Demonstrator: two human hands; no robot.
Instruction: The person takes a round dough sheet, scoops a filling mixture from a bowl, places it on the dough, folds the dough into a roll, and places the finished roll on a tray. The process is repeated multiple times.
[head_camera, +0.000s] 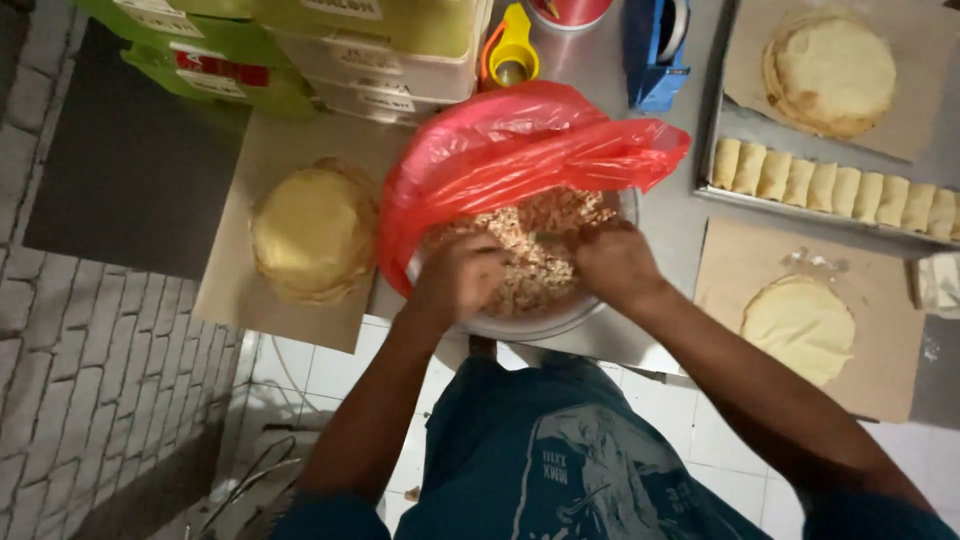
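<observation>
Hands (460, 280) (615, 262) in bowl (540, 325) of crumbly filling (535, 255)

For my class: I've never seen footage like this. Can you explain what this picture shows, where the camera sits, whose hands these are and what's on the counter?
The one picture comes from a camera worn on a person's head, looking down. Both bare hands, left hand and right hand, are in a bowl of chopped filling, lined with a red plastic bag. Whether they grip any is unclear. Beside it lie a stack of thin wrappers on brown paper, a single wrapper, and a metal tray with a row of finished rolls.
</observation>
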